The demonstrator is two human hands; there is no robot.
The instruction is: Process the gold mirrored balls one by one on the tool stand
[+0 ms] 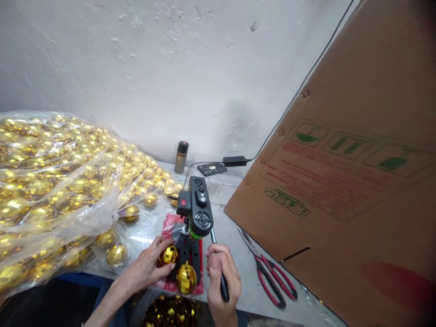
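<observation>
A small black bench drill press stands on a red plastic sheet in the middle of the table. My left hand has its thumb and fingers around a gold mirror ball, at the left side of the press base. Another gold mirror ball sits at the front of the base, just right of my left thumb. On the right, my right hand is closed on the press's lever, which has a black grip. The drill tip under the head is hidden from view.
A clear bag full of gold balls covers the left side. Red-handled scissors lie to the right, beside a large cardboard box. Behind stand a bottle, a phone and a power adapter. More gold pieces are below the front edge.
</observation>
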